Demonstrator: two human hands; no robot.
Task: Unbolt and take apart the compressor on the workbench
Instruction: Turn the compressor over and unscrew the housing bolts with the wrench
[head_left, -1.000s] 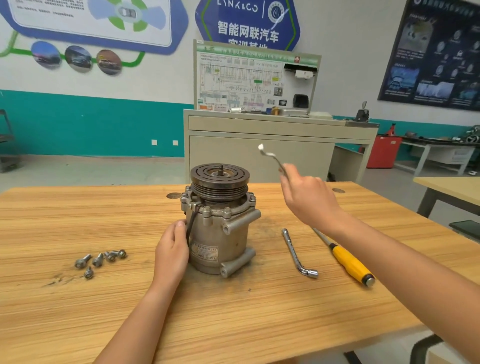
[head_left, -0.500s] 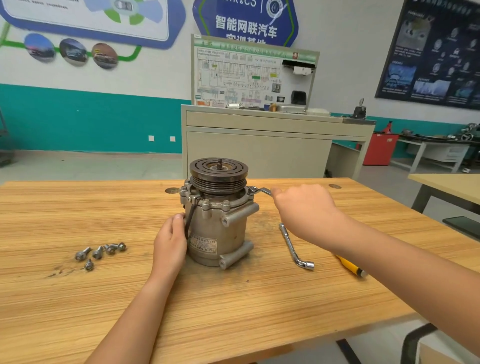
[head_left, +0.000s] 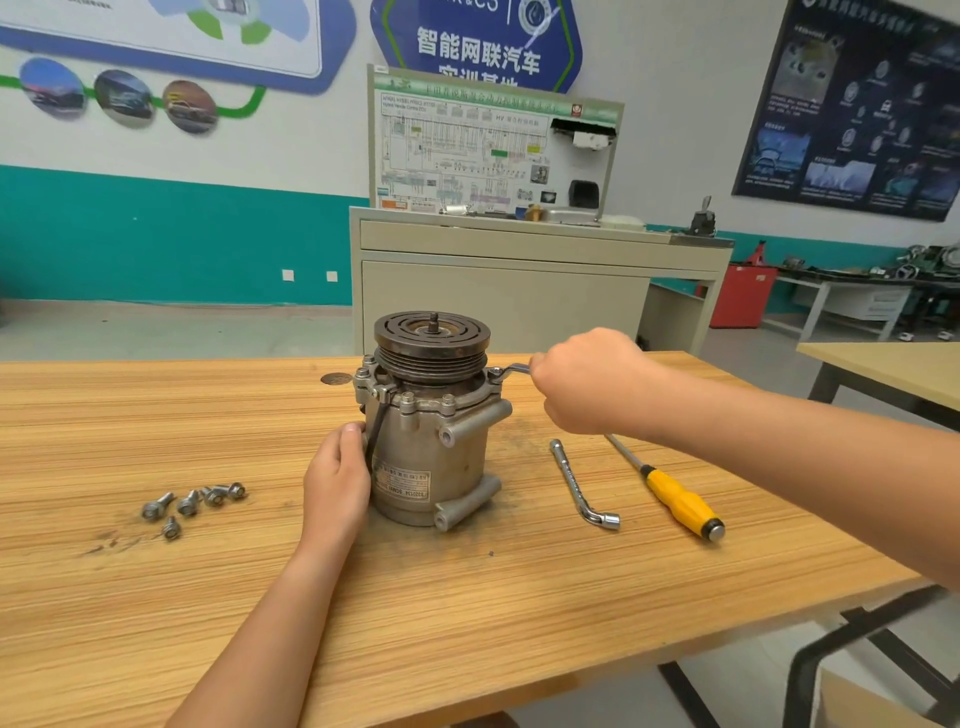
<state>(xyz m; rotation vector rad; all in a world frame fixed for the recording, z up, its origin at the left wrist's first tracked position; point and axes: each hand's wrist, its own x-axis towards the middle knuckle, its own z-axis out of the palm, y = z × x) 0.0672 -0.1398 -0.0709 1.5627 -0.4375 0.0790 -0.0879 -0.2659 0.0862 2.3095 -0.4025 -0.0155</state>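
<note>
roughly midway: compressor upright at centre of workbench, five bolts already out at left. right hand clenched on wrench at flange bolt, left hand gripping body. several flange bolts still seated, housing unsplit.

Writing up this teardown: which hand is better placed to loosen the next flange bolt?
Right. The right hand already holds the wrench seated on a flange bolt, while the left hand braces the compressor.

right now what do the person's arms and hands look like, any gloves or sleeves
Both are bare: the left hand and right hand wear no gloves, and no sleeve shows on either forearm up to the frame edge. No watch, ring or wristband is visible, and the fingers carry no tape or markings.
</note>
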